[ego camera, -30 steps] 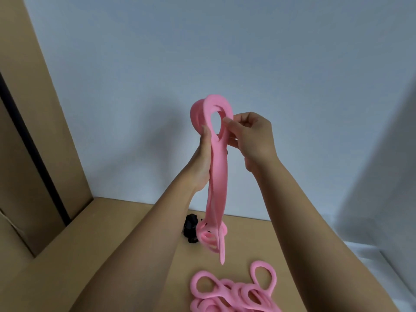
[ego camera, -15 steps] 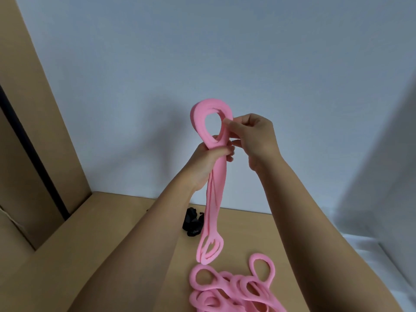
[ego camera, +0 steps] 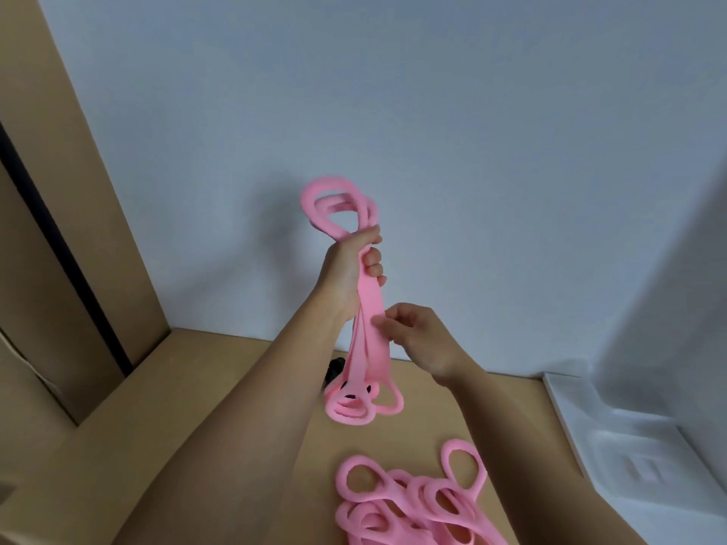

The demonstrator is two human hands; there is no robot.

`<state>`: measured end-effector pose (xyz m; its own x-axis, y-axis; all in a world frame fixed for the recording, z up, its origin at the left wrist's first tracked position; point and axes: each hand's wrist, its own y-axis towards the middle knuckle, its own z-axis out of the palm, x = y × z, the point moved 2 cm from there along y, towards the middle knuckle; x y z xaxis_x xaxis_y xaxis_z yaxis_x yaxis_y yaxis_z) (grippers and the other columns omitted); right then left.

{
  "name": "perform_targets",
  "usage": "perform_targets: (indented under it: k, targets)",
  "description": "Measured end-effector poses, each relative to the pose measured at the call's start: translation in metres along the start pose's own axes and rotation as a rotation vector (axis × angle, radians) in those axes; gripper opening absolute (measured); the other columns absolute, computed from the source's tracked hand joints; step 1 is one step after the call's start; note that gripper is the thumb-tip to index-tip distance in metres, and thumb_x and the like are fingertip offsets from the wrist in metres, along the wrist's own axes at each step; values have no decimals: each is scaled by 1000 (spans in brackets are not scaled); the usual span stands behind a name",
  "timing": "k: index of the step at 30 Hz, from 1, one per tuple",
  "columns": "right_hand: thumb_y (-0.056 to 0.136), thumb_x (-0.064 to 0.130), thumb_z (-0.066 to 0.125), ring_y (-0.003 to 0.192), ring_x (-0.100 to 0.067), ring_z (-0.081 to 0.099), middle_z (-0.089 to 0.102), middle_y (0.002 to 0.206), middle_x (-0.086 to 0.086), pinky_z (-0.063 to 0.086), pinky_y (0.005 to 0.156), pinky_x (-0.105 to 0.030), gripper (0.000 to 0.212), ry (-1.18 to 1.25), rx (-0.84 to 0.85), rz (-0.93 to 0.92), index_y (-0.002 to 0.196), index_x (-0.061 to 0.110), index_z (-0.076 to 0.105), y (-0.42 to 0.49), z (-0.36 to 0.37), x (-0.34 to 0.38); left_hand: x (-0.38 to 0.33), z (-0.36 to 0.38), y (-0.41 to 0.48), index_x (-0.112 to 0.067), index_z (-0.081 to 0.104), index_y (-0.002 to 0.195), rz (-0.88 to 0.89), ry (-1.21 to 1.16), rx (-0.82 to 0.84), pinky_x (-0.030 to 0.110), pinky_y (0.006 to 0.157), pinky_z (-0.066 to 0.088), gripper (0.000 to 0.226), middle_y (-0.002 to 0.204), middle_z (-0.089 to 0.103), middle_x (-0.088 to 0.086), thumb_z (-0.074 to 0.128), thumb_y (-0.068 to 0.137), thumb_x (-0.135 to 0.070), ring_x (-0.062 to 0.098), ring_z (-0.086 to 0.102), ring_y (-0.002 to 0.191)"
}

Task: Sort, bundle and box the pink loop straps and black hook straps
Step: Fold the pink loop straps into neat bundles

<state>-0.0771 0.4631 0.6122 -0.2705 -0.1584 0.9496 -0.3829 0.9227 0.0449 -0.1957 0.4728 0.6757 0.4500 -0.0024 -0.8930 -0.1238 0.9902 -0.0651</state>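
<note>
Pink bundle (ego camera: 369, 308) of loop straps, hanging roughly upright in mid-air before the wall (ego camera: 393, 92). Gripped near the top by the raised left hand (ego camera: 348, 269), fingers clenched round the gathered bands just below the upper loops. Upper loops fanned out above the fist. Pinched lower down, at the right edge of the bands, between thumb and fingertips of the right hand (ego camera: 417, 340), remaining fingers curled. Lower loops splayed over the table (ego camera: 236, 387); contact with it not discernible.

Second lot of pink straps lying as a loose pile (ego camera: 413, 501) on the table, near the lower edge of the view, below the right forearm and well apart from the bundle. Loops overlapping in no order.

Black straps (ego camera: 334, 371) on the table behind the bundle, near the wall, mostly hidden by the left forearm and the hanging loops.

White tray (ego camera: 629, 446) at the right edge of the table, against the wall. Cardboard panel (ego camera: 78, 230) with a dark vertical strip standing at the left.
</note>
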Motion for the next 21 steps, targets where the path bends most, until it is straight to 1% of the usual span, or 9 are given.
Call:
perform_targets:
  k: [2, 3, 6, 8, 10, 12, 15, 17, 21]
  targets:
    - [92, 23, 58, 72, -21, 53, 57, 76, -9, 49, 77, -40, 24, 12, -1, 2, 72, 9, 57, 0, 4, -5, 4, -5, 4, -17, 46, 73, -5, -22, -41, 21, 45, 29, 21, 43, 31, -8, 53, 92, -23, 7, 29, 37]
    - [92, 24, 58, 71, -22, 52, 56, 75, -10, 48, 74, -41, 27, 32, 4, 2, 70, 10, 55, -1, 5, -7, 6, -7, 6, -17, 46, 72, 1, -37, -64, 21, 46, 28, 22, 43, 30, -8, 54, 91, -22, 7, 28, 37]
    - [95, 27, 54, 68, -21, 47, 52, 69, -5, 40, 69, -36, 31, 123, 39, 0, 69, 10, 51, -4, 7, -9, 8, -16, 9, -18, 45, 70, 23, -72, -112, 21, 45, 28, 22, 44, 29, -9, 54, 90, -19, 8, 27, 37]
    - [97, 27, 49, 68, -20, 50, 55, 70, -2, 44, 67, -31, 30, 164, 83, 23, 72, 10, 52, -5, 10, -11, 9, -18, 10, -18, 46, 70, 31, -77, -105, 21, 45, 29, 22, 45, 29, -8, 54, 90, -18, 8, 27, 37]
    - [99, 27, 45, 73, -21, 54, 58, 77, -6, 48, 66, -27, 29, 205, 128, 73, 79, 7, 55, -7, 15, -13, 9, -16, 8, -18, 46, 71, 42, -49, -88, 20, 44, 30, 21, 45, 30, -8, 55, 91, -17, 8, 28, 38]
    - [100, 32, 40, 78, -22, 55, 58, 85, -11, 51, 69, -25, 33, 195, 168, 111, 87, 6, 55, -8, 17, -16, 9, -13, 6, -18, 48, 71, 64, -9, -88, 20, 44, 30, 21, 44, 30, -7, 56, 90, -16, 8, 28, 38]
    - [98, 46, 34, 80, -20, 60, 63, 86, -9, 51, 79, -29, 47, 97, 219, 131, 91, 7, 59, -9, 17, -19, 7, -10, 5, -17, 49, 71, 101, 37, -105, 22, 47, 33, 22, 43, 31, -8, 59, 90, -22, 9, 29, 38]
    - [97, 52, 33, 71, -20, 55, 59, 77, -8, 47, 75, -31, 52, 48, 201, 122, 82, 8, 56, -11, 19, -21, 6, -9, 5, -16, 49, 72, 117, 70, -102, 22, 48, 35, 24, 43, 31, -8, 61, 89, -27, 9, 30, 38]
    - [96, 54, 32, 49, -10, 49, 54, 56, 2, 42, 61, -21, 57, -8, 144, 125, 65, 10, 50, -14, 24, -25, 5, -6, 4, -15, 50, 71, 137, 113, -95, 23, 49, 37, 26, 43, 33, -7, 63, 88, -30, 10, 32, 39]
